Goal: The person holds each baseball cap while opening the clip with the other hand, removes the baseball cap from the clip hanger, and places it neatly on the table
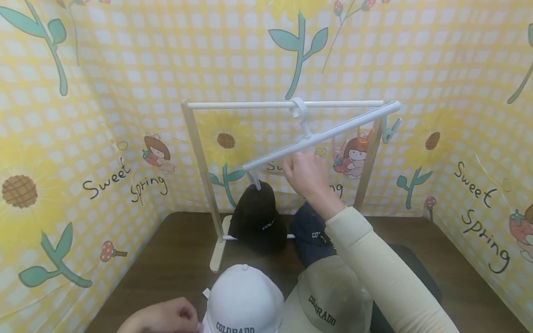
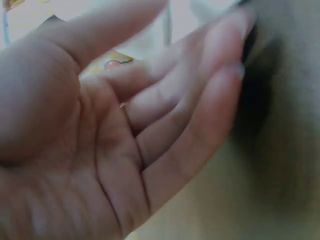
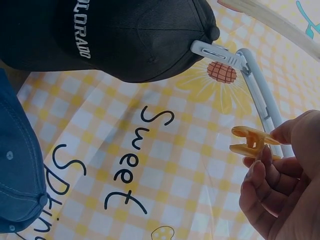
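My right hand (image 1: 296,163) is raised to the middle of a tilted white hanger (image 1: 333,132) that hooks over the rack's top rod. In the right wrist view the right hand (image 3: 272,147) pinches a yellow clip (image 3: 247,140) on the hanger bar. A black cap (image 1: 258,217) hangs from a white clip (image 3: 215,52) at the hanger's low left end. My left hand (image 1: 166,317) lies at the bottom edge, beside a white cap (image 1: 243,300). In the left wrist view the left hand (image 2: 150,130) has nearly straight fingers and holds nothing.
A navy cap (image 1: 310,236) lies on the brown table (image 1: 166,249) behind a beige cap (image 1: 333,296). The wooden rack (image 1: 200,152) stands mid-table. A teal clip (image 1: 390,129) hangs at the hanger's high right end. Yellow patterned cloth walls enclose three sides.
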### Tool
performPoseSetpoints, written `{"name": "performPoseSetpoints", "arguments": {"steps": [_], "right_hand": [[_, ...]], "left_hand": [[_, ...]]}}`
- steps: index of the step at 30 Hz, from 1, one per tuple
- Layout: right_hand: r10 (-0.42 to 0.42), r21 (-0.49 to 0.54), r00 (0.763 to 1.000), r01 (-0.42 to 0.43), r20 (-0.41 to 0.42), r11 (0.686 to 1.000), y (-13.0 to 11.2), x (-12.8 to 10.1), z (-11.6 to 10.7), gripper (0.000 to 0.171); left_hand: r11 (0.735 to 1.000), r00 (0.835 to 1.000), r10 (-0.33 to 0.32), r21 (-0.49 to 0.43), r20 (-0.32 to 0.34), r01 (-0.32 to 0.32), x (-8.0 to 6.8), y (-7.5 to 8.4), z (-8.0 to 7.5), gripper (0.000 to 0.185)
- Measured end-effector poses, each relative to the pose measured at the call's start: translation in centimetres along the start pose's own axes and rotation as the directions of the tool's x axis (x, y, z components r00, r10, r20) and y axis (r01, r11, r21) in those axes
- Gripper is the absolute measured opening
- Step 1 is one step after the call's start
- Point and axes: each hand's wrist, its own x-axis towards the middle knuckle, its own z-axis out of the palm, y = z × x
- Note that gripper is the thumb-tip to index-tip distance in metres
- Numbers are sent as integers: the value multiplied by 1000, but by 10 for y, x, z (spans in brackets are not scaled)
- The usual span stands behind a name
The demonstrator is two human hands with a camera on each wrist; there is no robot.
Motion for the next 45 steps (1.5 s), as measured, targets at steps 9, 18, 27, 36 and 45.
{"name": "performPoseSetpoints", "arguments": {"steps": [9, 18, 27, 36, 45], "right_hand": [[-11, -5, 1000, 11, -8, 1000, 0, -1, 0, 50], [5, -17, 1000, -5, -3, 1000, -4, -1, -2, 54], [3, -15, 1000, -2, 21, 1000, -4, -5, -2, 55], [33, 11, 998, -34, 57, 999, -5, -8, 0, 55], [42, 13, 997, -43, 59, 999, -6, -7, -1, 58]], "left_hand": [[996, 914, 12, 83, -406, 24, 41, 20, -22, 22], [985, 863, 56, 169, -502, 34, 100, 37, -35, 39], [978, 898, 101, 208, -429, -11, 141, 26, -38, 41], [980, 880, 190, 133, -435, -146, 148, 15, -36, 35], [959, 789, 282, 175, -546, -222, 136, 19, -36, 35]]}}
